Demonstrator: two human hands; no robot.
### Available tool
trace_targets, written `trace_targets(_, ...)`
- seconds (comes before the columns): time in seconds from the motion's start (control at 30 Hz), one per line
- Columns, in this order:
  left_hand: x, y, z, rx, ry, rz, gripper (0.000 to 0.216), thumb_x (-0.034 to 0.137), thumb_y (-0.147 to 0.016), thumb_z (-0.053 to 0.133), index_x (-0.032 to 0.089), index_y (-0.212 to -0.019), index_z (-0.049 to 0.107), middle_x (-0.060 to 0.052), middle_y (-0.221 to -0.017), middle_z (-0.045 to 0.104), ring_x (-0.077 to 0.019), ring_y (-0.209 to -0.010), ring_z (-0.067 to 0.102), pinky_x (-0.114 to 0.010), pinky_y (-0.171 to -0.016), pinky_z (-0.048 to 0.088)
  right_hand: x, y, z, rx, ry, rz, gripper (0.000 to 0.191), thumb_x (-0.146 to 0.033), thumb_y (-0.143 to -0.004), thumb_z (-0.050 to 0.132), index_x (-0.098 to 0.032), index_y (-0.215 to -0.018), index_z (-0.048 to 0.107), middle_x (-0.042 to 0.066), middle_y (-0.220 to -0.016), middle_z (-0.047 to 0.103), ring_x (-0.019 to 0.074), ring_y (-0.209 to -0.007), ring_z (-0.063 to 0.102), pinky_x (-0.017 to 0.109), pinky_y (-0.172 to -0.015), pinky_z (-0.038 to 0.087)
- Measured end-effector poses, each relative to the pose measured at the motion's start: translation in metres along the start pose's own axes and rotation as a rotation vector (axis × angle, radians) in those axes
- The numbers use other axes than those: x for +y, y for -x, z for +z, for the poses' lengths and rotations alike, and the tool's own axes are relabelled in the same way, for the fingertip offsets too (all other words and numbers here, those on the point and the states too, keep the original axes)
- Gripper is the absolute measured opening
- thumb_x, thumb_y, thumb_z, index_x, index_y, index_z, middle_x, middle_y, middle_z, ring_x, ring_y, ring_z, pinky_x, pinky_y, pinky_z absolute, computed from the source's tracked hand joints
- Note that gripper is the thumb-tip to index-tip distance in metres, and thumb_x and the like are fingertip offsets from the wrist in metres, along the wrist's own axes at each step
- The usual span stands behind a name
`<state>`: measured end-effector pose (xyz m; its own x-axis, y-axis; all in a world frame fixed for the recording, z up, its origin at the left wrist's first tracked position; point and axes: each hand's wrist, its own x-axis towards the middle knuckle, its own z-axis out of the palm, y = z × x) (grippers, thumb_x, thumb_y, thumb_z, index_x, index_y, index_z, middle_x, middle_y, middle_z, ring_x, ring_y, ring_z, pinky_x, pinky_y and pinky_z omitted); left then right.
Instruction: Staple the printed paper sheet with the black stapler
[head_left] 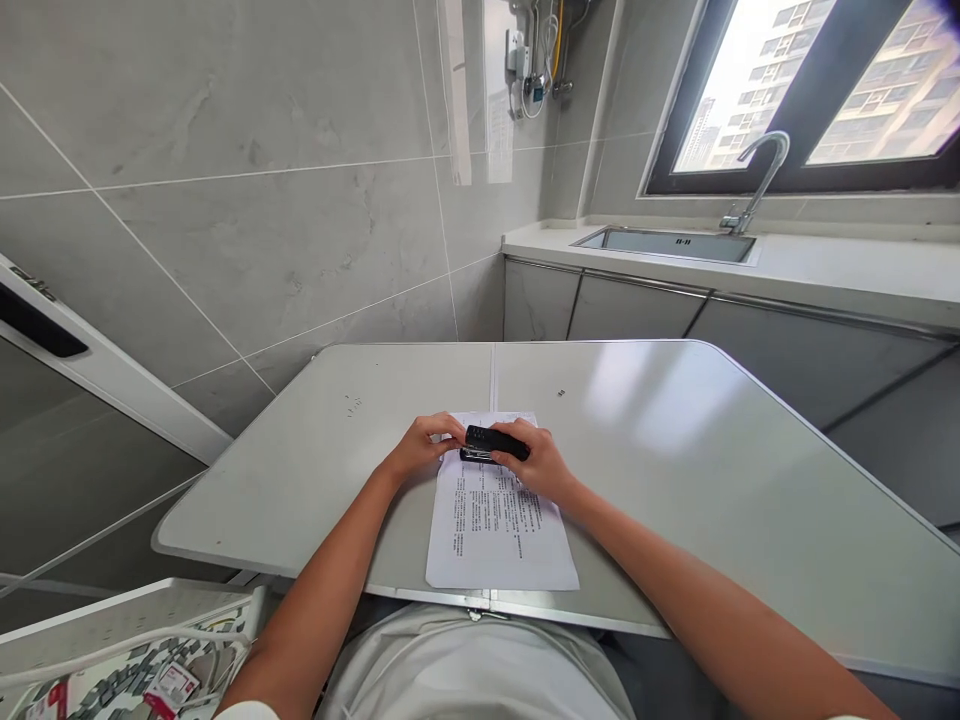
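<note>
A black stapler [486, 443] lies across the upper part of a printed sheet of paper [502, 550], with its front end toward the left. My right hand [536, 455] is wrapped round the stapler's right end, thumb on the near side and fingers over the top. At the other end, my left hand [427, 443] has its fingers closed in a pinch against the stapler's nose. Exactly what the left fingertips press on is partly hidden. The paper rests on the white table [645, 480] in front of me, its top edge partly covered by the hands.
Loose staples [352, 405] lie on the table's left half, and a small dark bit [561, 393] lies beyond the paper. A cart [135, 650] with boxes stands low at left. Behind are a sink [667, 243], a faucet [761, 180] and a tiled wall [262, 90].
</note>
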<state>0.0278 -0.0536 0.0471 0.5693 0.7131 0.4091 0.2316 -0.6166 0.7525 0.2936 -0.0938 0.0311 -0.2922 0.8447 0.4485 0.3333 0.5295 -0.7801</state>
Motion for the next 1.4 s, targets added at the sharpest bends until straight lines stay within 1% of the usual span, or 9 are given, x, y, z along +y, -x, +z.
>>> trace_targets(0.27,-0.002,-0.001,0.010,0.043,0.011,-0.034,0.008,0.027,-0.092,0.072,0.020,-0.088,0.073,-0.003,-0.089,0.072,-0.0179,-0.087,0.066,-0.035,-0.085,0.054,0.001,0.003,0.001,-0.011,-0.023,0.017,0.029,-0.045,-0.091,0.072,-0.028,-0.115,0.074,0.004,-0.088,0.068,0.0217,-0.078,0.063,0.037,-0.074,0.053)
trace_targets(0.47,-0.007,-0.004,0.016,0.002,0.143,-0.005,0.037,0.028,-0.093,0.067,0.017,-0.058,0.059,-0.005,-0.086,0.064,-0.0147,-0.076,0.062,-0.030,-0.070,0.053,-0.005,0.003,0.004,0.006,-0.022,0.007,0.029,-0.044,-0.090,0.073,-0.029,-0.115,0.073,0.005,-0.093,0.069,0.0228,-0.083,0.065,0.038,-0.077,0.055)
trace_targets(0.63,-0.005,-0.008,0.019,0.197,-0.115,-0.056,0.017,0.034,-0.097,0.066,0.020,-0.087,0.068,-0.005,-0.091,0.070,-0.0192,-0.090,0.064,-0.037,-0.088,0.053,0.004,-0.005,0.001,0.189,0.049,0.120,0.029,-0.039,-0.089,0.073,-0.028,-0.116,0.073,0.006,-0.100,0.074,0.0247,-0.089,0.068,0.040,-0.083,0.056)
trace_targets(0.8,-0.012,-0.004,0.024,-0.220,-0.441,-0.003,0.040,0.044,-0.098,0.067,0.029,-0.135,0.067,-0.009,-0.145,0.062,-0.0295,-0.138,0.053,-0.049,-0.117,0.040,0.042,-0.011,-0.036,0.426,0.343,0.300,0.031,-0.040,-0.088,0.070,-0.024,-0.114,0.074,0.010,-0.100,0.074,0.0285,-0.089,0.069,0.048,-0.089,0.055)
trace_targets(0.87,-0.019,-0.003,0.027,-0.263,-0.501,-0.033,0.047,0.047,-0.098,0.066,0.030,-0.141,0.064,-0.009,-0.155,0.055,-0.0315,-0.146,0.047,-0.051,-0.121,0.036,0.060,-0.011,-0.058,0.431,0.361,0.348,0.034,-0.044,-0.086,0.071,-0.023,-0.112,0.075,0.011,-0.101,0.075,0.0294,-0.092,0.069,0.049,-0.089,0.055)
trace_targets(1.0,-0.034,-0.003,0.029,-0.159,-0.542,-0.155,0.046,0.048,-0.099,0.063,0.027,-0.140,0.065,-0.010,-0.157,0.054,-0.0314,-0.147,0.047,-0.052,-0.124,0.035,0.078,-0.013,-0.097,0.170,0.244,0.353,0.041,-0.047,-0.080,0.075,-0.023,-0.113,0.075,0.007,-0.106,0.078,0.0270,-0.093,0.071,0.042,-0.085,0.057)
trace_targets(1.13,-0.042,-0.002,0.023,-0.105,-0.565,-0.221,0.046,0.047,-0.098,0.065,0.026,-0.139,0.066,-0.010,-0.157,0.053,-0.0322,-0.147,0.046,-0.053,-0.124,0.033,0.068,-0.013,-0.121,-0.202,0.225,0.266,0.040,-0.042,-0.078,0.077,-0.024,-0.114,0.077,0.005,-0.107,0.079,0.0271,-0.094,0.071,0.040,-0.087,0.056)
trace_targets(1.27,-0.046,0.000,0.016,-0.090,-0.589,-0.279,0.046,0.047,-0.099,0.062,0.026,-0.140,0.064,-0.011,-0.159,0.051,-0.0327,-0.148,0.045,-0.054,-0.125,0.031,0.047,-0.013,-0.128,-0.479,0.219,0.198,0.038,-0.040,-0.078,0.077,-0.026,-0.113,0.079,0.003,-0.102,0.080,0.0255,-0.089,0.070,0.037,-0.083,0.055)
trace_targets(1.4,-0.042,0.000,0.013,-0.067,-0.579,-0.257,0.039,0.039,-0.100,0.062,0.024,-0.136,0.066,-0.012,-0.156,0.054,-0.0314,-0.146,0.048,-0.056,-0.126,0.030,0.034,-0.013,-0.118,-0.550,0.174,0.150,0.038,-0.044,-0.080,0.078,-0.026,-0.113,0.080,0.002,-0.097,0.080,0.0238,-0.084,0.070,0.034,-0.078,0.054)
